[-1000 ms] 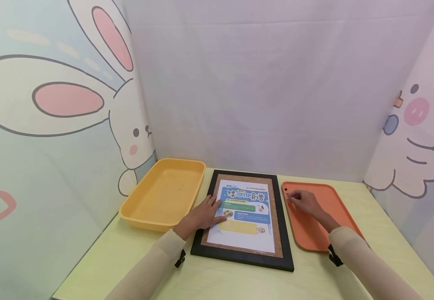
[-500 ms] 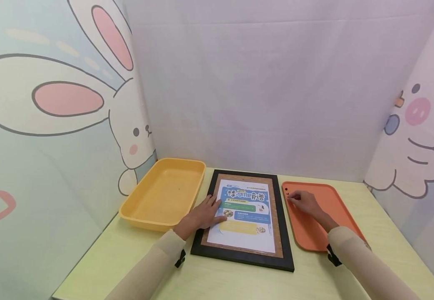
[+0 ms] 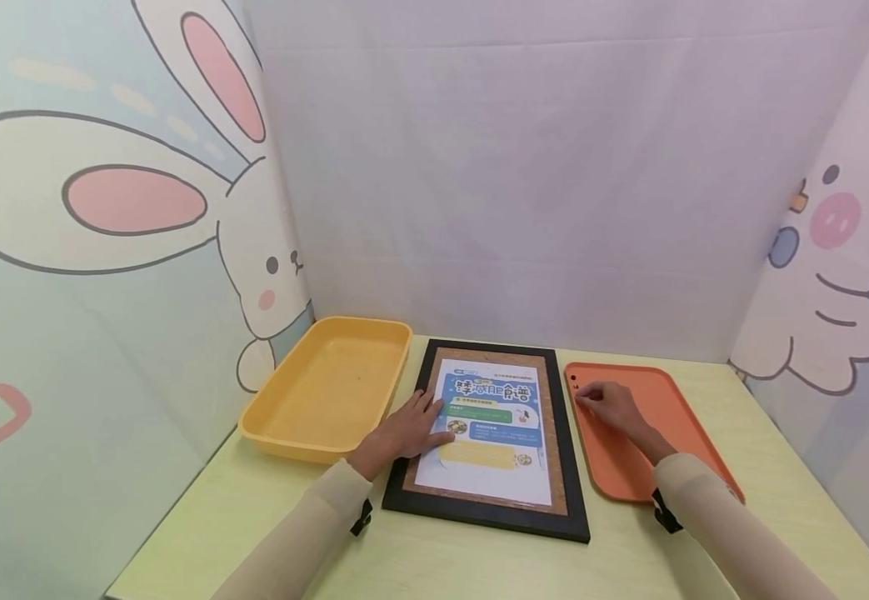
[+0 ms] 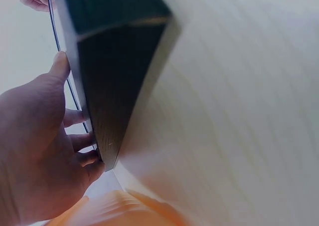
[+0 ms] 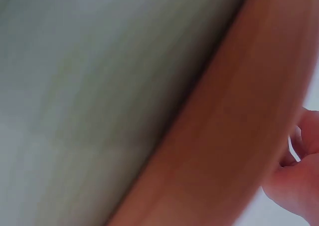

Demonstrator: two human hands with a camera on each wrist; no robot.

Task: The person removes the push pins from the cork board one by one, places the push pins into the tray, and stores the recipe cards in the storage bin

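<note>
A corkboard with a black frame lies on the table in the head view. On it is a printed paper sheet with Chinese text in blue, green and yellow blocks. My left hand rests with fingers spread on the sheet's left edge and the frame. In the left wrist view, the fingertips of that left hand meet the edge of the black frame. My right hand bends its fingers together at the left side of the orange tray, beside tiny dark pieces. Whether its fingertips hold one is too small to tell.
A deep yellow bin stands left of the corkboard, close to the left wall. A pale cloth backdrop rises behind the table. Walls with a printed rabbit and pig close in both sides.
The right wrist has shifted very slightly left, with the fingertips still at the tray's left side. The left hand, sheet and corkboard have not visibly moved.
</note>
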